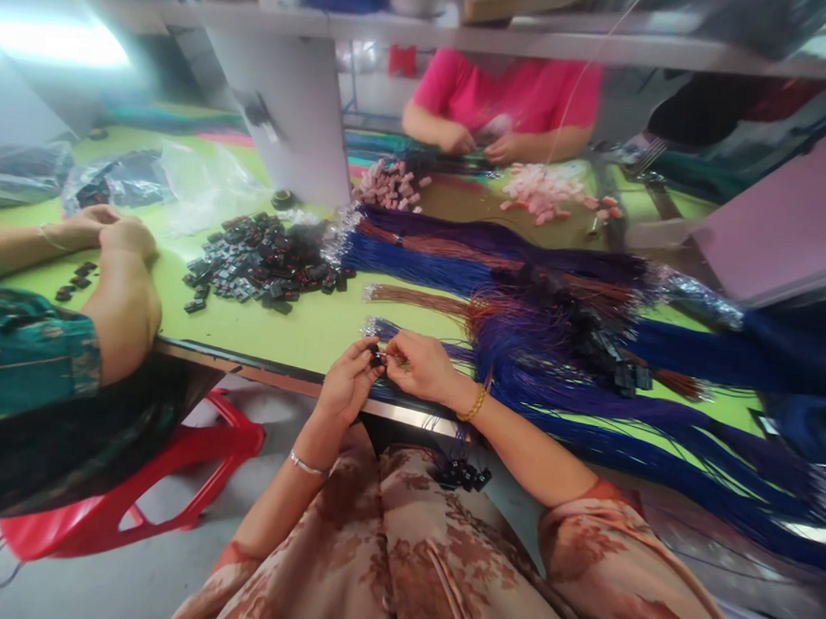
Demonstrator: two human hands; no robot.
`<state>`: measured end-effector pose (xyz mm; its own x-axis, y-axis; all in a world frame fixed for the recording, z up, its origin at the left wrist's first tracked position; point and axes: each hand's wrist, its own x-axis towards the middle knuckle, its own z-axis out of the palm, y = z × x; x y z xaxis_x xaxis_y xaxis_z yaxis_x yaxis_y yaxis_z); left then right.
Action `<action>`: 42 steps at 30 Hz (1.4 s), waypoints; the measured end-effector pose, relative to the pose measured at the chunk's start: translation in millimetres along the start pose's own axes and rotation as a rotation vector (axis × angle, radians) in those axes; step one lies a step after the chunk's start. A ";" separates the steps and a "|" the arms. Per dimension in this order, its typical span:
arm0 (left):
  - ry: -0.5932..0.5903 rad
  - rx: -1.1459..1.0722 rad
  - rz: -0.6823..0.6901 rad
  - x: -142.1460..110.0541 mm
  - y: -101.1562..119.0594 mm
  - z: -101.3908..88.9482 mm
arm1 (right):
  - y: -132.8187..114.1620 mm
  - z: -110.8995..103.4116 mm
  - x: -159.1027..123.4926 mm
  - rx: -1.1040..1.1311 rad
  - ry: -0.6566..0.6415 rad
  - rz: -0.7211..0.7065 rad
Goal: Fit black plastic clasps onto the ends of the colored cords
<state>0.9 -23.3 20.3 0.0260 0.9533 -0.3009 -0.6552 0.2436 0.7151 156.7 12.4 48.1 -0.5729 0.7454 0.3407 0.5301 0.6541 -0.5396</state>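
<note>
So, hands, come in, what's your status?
Left hand: holding a black connector. Right hand: fingertips close at it, exact grip unclear. Nearby: blue wires just beyond, connector pile off left.

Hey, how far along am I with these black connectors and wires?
Partway, it seems. The black connectors hanging from wires by the lap look done. The left hand holds a small dark piece, the right hand pinching close beside it. Apparently left: the loose connector heap and blue wires with silvery ends.
</note>
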 end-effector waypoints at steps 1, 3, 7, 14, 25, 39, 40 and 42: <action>-0.004 0.002 0.001 0.1 -0.1 -0.5 | -0.2 -0.1 -0.3 -0.013 -0.011 -0.007; -0.010 0.009 0.007 -0.1 -0.4 -1.1 | -0.5 -0.1 -0.6 -0.037 -0.023 -0.022; 0.008 0.029 0.017 -1.5 -1.1 -0.3 | 0.3 2.2 -0.7 -0.076 -0.033 -0.055; 0.059 0.093 0.054 0.2 -1.5 4.3 | 3.9 4.4 1.4 -0.002 -0.020 -0.030; 0.089 0.090 0.070 2.7 -1.9 5.0 | 3.8 -4.3 11.1 0.095 -0.071 0.066; 0.084 0.067 0.061 10.4 -9.7 -1.7 | 49.6 18.2 101.4 -0.436 -0.252 0.272; 0.082 0.064 0.061 10.1 -9.7 -1.8 | 48.8 18.3 100.6 -0.431 -0.248 0.252; 0.079 0.057 0.061 9.5 -9.6 -1.6 | 46.6 15.7 99.6 -0.384 -0.222 0.212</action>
<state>6.2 -16.8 9.5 -0.0739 0.9503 -0.3025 -0.6101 0.1969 0.7675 114.6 115.2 44.8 -0.5251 0.8490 0.0593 0.8174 0.5225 -0.2426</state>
